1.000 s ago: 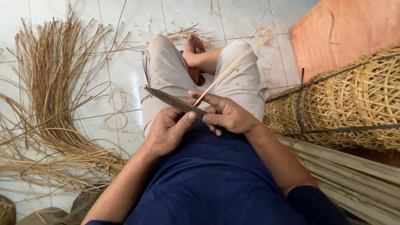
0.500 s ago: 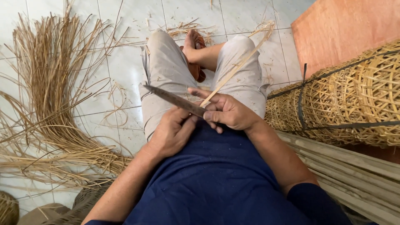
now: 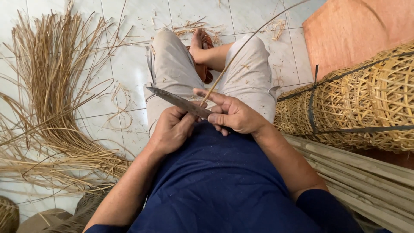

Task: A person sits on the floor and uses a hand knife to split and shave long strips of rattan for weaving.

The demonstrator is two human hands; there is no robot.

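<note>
1. Seated on the tiled floor [image 3: 129, 64], legs crossed, lap under both hands.
2. Left hand [image 3: 172, 129] closed tight around the handle of a knife [image 3: 179, 101]; blade pointing up and to the left across the left thigh, edge meeting a thin cane strip [image 3: 241, 47].
3. Right hand [image 3: 235, 114] partly closed: forefinger stretched out along the top, thumb and other fingers pinching the strip just where it crosses the blade.
4. Strip running from that pinch up and to the right, over the right knee, toward the far right corner of the floor, thin and slightly bowed.
5. Step in hand, by the look of it: shaving or splitting the strip against the blade, with the knife held steady and the strip fed across it.
6. Next move likely calls for a steady pull of the strip past the edge, an even pinch, and fingertips kept clear of the blade.
7. Loose pile of cane strands [image 3: 51, 108] fanned out along the left edge of the floor, well apart from the hands.
8. Woven basket [image 3: 366, 103] lying on its side at the right edge, bound with dark straps; flat orange board [image 3: 353, 30] beyond it in the far right corner.
9. Bundle of thicker canes [image 3: 371, 181] lying just below the basket, near the right elbow.
10. Pale shavings scattered over the shorts and the tiles near the feet.
</note>
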